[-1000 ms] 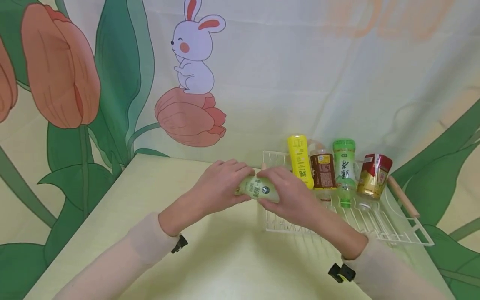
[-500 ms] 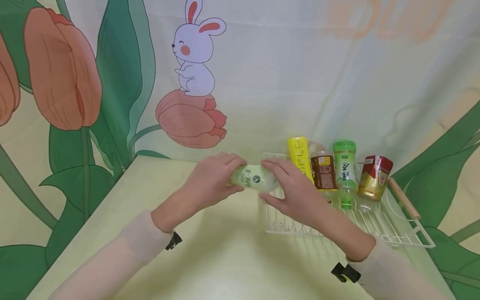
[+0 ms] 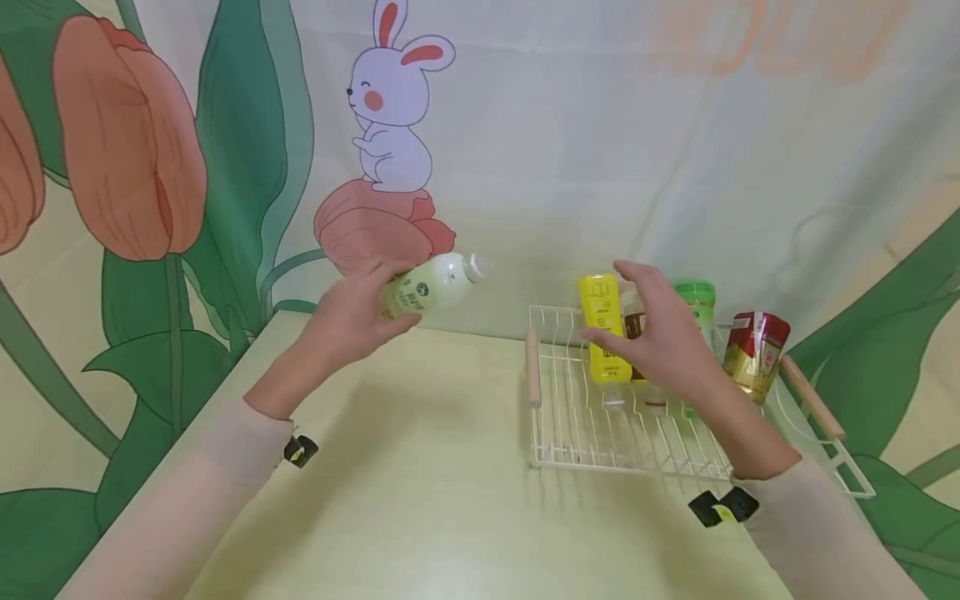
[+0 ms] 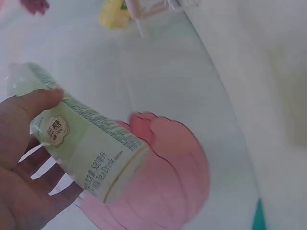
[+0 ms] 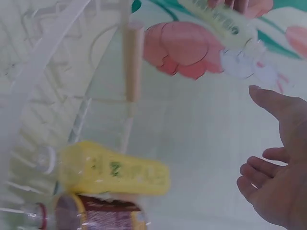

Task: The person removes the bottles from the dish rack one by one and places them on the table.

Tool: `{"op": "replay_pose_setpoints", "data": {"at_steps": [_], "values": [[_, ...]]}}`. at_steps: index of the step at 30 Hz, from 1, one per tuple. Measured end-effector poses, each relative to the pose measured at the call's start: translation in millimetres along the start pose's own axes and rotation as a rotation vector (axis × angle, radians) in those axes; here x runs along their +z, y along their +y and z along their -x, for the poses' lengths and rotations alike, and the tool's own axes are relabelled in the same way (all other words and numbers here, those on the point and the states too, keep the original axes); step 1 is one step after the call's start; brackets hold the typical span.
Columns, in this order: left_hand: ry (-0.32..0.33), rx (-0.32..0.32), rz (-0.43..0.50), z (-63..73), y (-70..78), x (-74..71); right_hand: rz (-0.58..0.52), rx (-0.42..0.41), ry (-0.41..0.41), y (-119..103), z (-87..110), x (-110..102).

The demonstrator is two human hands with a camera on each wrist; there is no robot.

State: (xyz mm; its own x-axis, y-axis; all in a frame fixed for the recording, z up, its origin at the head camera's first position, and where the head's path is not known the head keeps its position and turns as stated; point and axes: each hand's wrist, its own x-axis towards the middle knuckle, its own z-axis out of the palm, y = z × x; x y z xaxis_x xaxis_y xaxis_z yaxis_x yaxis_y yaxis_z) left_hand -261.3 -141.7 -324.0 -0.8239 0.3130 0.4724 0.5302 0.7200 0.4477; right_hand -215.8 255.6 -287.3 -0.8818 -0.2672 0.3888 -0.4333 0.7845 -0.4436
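In the head view my left hand (image 3: pixel 352 317) grips a pale green milk tea bottle (image 3: pixel 442 282) round its lower part, above the table's back left. The bottle is tilted, its white cap pointing up and right. The left wrist view shows the thumb across the bottle's label (image 4: pixel 91 148), with the base toward the camera. My right hand (image 3: pixel 667 342) is raised in front of the wire basket, thumb and fingers spread apart, holding nothing. It partly hides a brown-labelled bottle (image 3: pixel 634 323) and a green bottle (image 3: pixel 696 296).
The white wire basket (image 3: pixel 630 472), with wooden handles, stands on the right of the table (image 3: pixel 420 500). Inside, a yellow bottle (image 3: pixel 602 325) leans cap-down beside the others. A red-and-gold container (image 3: pixel 756 354) leans at the right. A printed cloth (image 3: pixel 540 167) hangs behind.
Both hands held the milk tea bottle before. My right hand has let go and moved right, before the basket. My left hand has carried the bottle left and up, baring its cap.
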Motion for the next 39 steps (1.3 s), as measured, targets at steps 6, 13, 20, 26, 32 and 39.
{"op": "replay_pose_setpoints", "data": {"at_steps": [6, 13, 20, 26, 32, 39], "values": [[0.188, -0.109, 0.203, 5.0, -52.9, 3.4, -0.018, 0.136, 0.010, 37, -2.9, 13], [0.273, -0.291, 0.341, 27.5, -101.7, 0.5, -0.036, 0.148, -0.056, 69, -9.4, 31], [0.302, -0.416, 0.351, 44.2, -134.2, 4.9, -0.075, 0.116, -0.058, 91, -8.8, 46], [0.329, -0.544, 0.364, 58.6, -151.0, 15.2, -0.046, 0.094, -0.041, 93, -5.3, 55], [0.352, -0.595, 0.385, 66.9, -154.8, 21.1, -0.038, 0.182, -0.079, 92, -2.9, 61], [0.347, -0.638, 0.399, 68.3, -157.5, 24.1, -0.056, 0.208, -0.091, 94, -2.4, 66]]}}
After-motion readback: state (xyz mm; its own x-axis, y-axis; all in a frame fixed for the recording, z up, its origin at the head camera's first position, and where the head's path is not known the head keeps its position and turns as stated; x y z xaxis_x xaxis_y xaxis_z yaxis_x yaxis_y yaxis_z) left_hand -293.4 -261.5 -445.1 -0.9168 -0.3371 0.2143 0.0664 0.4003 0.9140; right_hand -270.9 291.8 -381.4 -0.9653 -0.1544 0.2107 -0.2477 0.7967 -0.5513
